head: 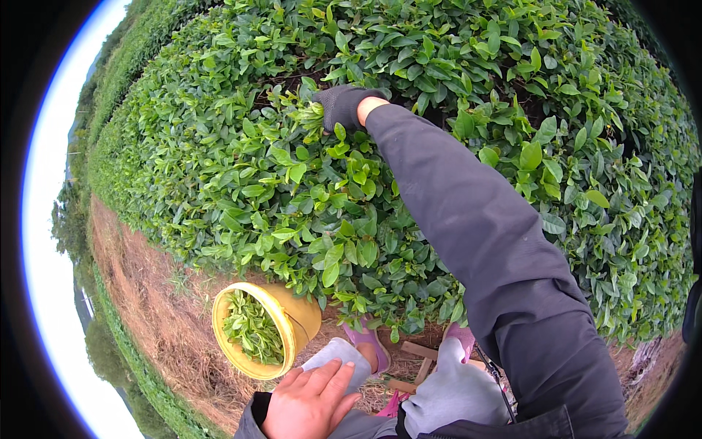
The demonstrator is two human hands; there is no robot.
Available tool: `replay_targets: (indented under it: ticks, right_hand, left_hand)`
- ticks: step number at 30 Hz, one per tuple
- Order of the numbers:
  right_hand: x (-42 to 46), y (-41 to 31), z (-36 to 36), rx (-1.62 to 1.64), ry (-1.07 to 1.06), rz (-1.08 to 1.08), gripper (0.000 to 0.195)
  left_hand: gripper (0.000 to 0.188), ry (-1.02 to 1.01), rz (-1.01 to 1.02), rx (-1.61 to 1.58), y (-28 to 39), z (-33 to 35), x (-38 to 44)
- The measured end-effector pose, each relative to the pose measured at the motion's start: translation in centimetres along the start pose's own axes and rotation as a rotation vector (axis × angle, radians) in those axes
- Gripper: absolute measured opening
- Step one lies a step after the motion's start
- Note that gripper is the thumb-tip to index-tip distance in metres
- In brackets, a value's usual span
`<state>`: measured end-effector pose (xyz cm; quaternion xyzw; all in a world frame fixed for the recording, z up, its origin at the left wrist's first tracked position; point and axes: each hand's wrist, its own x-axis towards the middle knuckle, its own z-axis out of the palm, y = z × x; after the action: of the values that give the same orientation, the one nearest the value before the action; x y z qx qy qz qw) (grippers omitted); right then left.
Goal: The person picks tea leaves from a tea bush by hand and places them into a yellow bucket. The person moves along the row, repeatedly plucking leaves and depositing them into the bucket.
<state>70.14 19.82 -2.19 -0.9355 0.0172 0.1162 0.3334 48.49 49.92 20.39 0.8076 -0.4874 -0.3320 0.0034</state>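
Observation:
My right hand (343, 107), in a dark knitted glove, reaches into the top of a leafy tea hedge (263, 164). A bunch of pale green tea shoots (308, 118) sticks out from its curled fingers; the fingertips are hidden. My left hand (315, 395) is bare and lies flat, palm down, on my grey-trousered knee (351, 359), holding nothing. Beyond it on the left, a yellow plastic bucket (307, 315) stands on the ground, appearing tilted. Picked green leaves (252, 329) lie inside the bucket.
My pink shoes (368, 343) are at the foot of the hedge, with wooden bars (422, 370) between them. Dry straw and reddish soil (148, 285) form a path on the left. Another hedge row (123, 60) runs at the upper left.

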Motion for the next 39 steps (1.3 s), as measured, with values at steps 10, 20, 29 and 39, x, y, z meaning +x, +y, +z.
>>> replay_targets:
  ticks: [10, 20, 29, 39]
  right_hand:
    - [-17.0, 1.9, 7.3, 0.813, -0.075, 0.289, 0.046]
    - [-29.8, -5.9, 0.4, 1.857, 0.003, 0.227, 0.04]
    - [-33.6, -21.4, -2.3, 1.542, -0.082, 0.278, 0.033]
    - [-25.7, -29.9, 6.8, 1.917, -0.164, 0.159, 0.023]
  left_hand:
    - [0.043, 0.107, 0.174, 0.093, 0.1, -0.4, 0.1]
    - [0.04, 0.233, 0.402, 0.023, 1.4, 0.3, -0.5]
    - [0.027, 0.513, 0.207, -0.638, -1.2, 0.2, 0.6]
    - [0.028, 0.492, -0.17, -1.27, -14.6, 0.5, -11.7]
